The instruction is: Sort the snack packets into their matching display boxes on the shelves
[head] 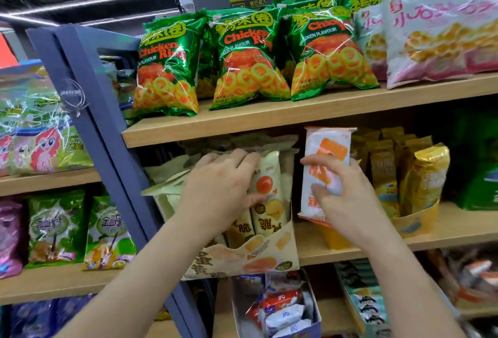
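Reaching into the middle shelf (350, 250), your left hand (215, 189) lies on the cream egg-yolk snack packets (266, 197) standing in their cream display box (242, 262), fingers spread over the packet tops and thumb pressed against the front of one, though whether it actually grips a packet you cannot tell. That box sits at the shelf's left end, just beside the blue-grey shelf upright (89, 111). To its right, your right hand (347, 197) is clamped on a white-and-orange snack packet (323, 165), held upright in the gap between the cream box and a yellow display box (415, 221) of gold packets (428, 173). An orange display box (334, 238) shows just below the held packet. On the shelf above stand green Chicken Rings bags (248, 59), with pale pink bags (442, 38) at their right.
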